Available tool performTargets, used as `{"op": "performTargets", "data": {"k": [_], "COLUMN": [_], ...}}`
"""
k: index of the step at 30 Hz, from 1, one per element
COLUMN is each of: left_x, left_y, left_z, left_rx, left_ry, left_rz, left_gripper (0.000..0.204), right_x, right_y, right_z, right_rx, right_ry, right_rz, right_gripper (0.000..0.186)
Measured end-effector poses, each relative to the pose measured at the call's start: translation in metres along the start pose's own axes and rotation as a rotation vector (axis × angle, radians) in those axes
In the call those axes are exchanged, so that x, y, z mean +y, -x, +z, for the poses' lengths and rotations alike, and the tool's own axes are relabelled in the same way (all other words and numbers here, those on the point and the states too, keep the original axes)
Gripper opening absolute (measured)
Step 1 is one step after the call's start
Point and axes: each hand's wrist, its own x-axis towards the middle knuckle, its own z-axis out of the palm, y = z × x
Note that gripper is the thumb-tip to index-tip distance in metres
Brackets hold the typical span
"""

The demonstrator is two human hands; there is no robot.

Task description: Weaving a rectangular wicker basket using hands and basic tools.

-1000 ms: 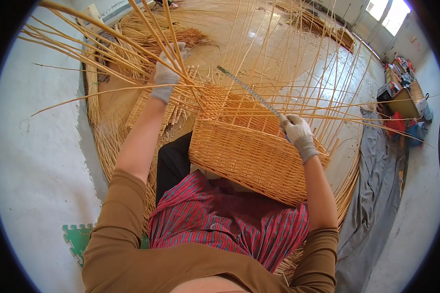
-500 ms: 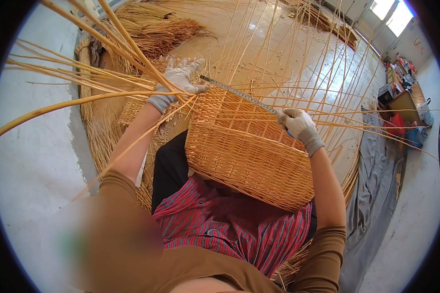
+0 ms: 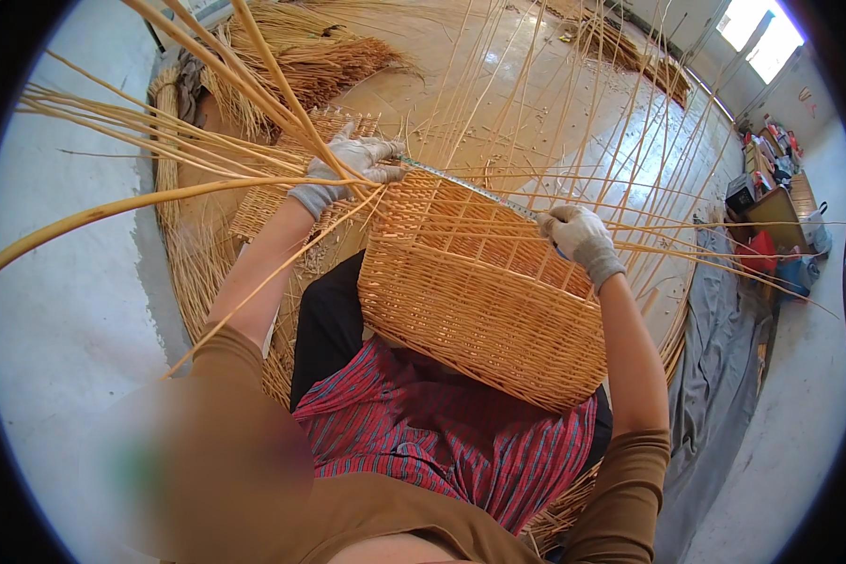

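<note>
A half-woven wicker basket [image 3: 479,301] rests tilted across my lap, long willow rods standing out of its far and side edges. Along its upper rim stretches a tape measure [image 3: 470,191], pulled out in a nearly straight line. My left hand [image 3: 348,164], in a pale work glove, is at the basket's left corner with its fingers closed at the tape's end, among thick rods [image 3: 282,113]. At the other end my gloved right hand [image 3: 578,235] grips the tape's case, of which only a bit of blue shows beneath the fingers.
Bundles of willow rods [image 3: 301,66] lie on the floor at the far left, with another bundle [image 3: 630,56] at the far right. A woven piece [image 3: 254,214] lies left of the basket. Grey cloth [image 3: 710,348] and a cluttered shelf [image 3: 775,216] line the right wall.
My left hand's spread fingers have drawn together at the tape's end, and that hand has shifted slightly right and down. The right hand moved a little right; the tape stays stretched along the rim.
</note>
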Motion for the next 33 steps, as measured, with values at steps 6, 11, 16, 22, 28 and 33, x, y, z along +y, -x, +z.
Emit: {"op": "performTargets", "data": {"k": [6, 11, 16, 22, 28, 33], "left_x": [0.003, -0.003, -0.006, -0.027, 0.002, -0.009], "left_y": [0.0, 0.003, -0.013, -0.001, -0.015, -0.013], "left_z": [-0.006, -0.008, 0.008, -0.008, 0.005, 0.007], "left_rx": [-0.08, -0.149, -0.093, -0.035, -0.061, -0.05], "left_ry": [0.041, 0.055, 0.066, -0.057, 0.116, 0.188], "left_rz": [-0.044, -0.091, 0.023, 0.168, -0.127, -0.155], "left_gripper": [0.066, 0.079, 0.065, 0.047, 0.053, 0.052], "right_x": [0.017, 0.095, 0.22, 0.246, 0.265, 0.257], "right_y": [0.007, 0.036, 0.058, 0.057, 0.073, 0.072], "right_z": [-0.017, -0.035, -0.052, -0.047, -0.055, -0.05], "right_rx": [0.179, 0.401, 0.384, 0.334, 0.3, 0.266], "right_ry": [0.117, 0.092, 0.081, 0.048, 0.065, -0.024], "right_rz": [-0.028, -0.054, 0.099, 0.124, 0.222, 0.269], "right_gripper": [0.038, 0.031, 0.031, 0.033, 0.034, 0.038]}}
